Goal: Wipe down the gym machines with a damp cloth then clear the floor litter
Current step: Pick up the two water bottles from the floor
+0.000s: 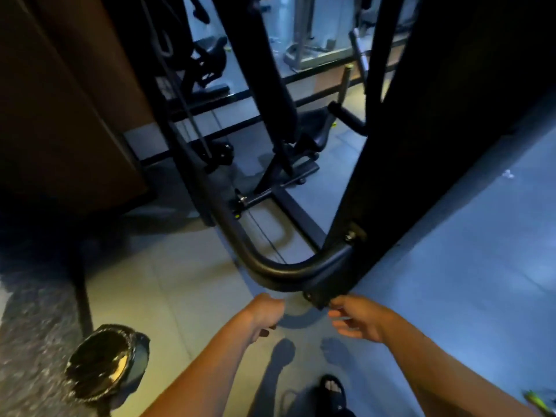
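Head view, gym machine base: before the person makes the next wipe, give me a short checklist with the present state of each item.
1. Cloth in hand: cannot tell. The left hand is curled like a fist and the right hand has bent fingers, but no cloth shows clearly.
2. Hands at the machine: ok. Both are close to the curved base bar and its corner bracket.
3. Bin within reach: ok. The lined bin stands on the floor at the left.
4. Litter cleared: not ok. A small white scrap lies on the floor at the right.
5. Footing: ok. The sandalled foot is apart from the bar.
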